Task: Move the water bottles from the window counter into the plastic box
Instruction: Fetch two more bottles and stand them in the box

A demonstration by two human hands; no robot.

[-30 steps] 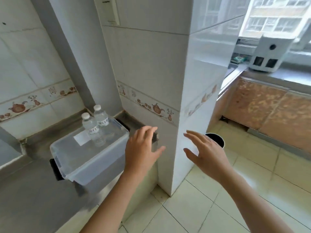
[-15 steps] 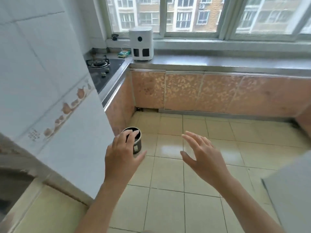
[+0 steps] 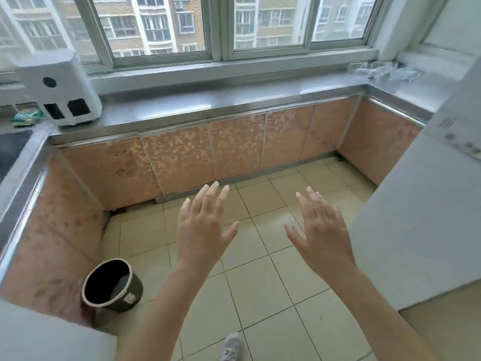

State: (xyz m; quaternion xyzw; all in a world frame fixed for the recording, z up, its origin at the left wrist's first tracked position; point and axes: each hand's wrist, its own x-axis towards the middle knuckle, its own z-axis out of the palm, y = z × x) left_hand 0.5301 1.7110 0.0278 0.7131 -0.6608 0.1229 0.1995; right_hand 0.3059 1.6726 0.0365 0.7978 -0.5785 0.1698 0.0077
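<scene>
Several clear water bottles [image 3: 382,70] lie blurred at the far right end of the steel window counter [image 3: 234,100], in the corner under the window. My left hand [image 3: 203,225] and my right hand [image 3: 322,227] are both raised over the tiled floor, palms down, fingers spread, holding nothing. Both hands are well short of the counter and the bottles. The plastic box is out of view.
A white appliance [image 3: 59,92] stands at the counter's left end. A dark round bin [image 3: 112,285] sits on the floor at lower left. A white cabinet-like unit [image 3: 426,209] rises at right. A tiled wall corner [image 3: 52,337] fills the lower left. My shoe [image 3: 230,346] shows below.
My view has swung right, away from the plastic box with two bottles and the tiled pillar, onto the window counter. Both hands stay empty and have spread wider.
</scene>
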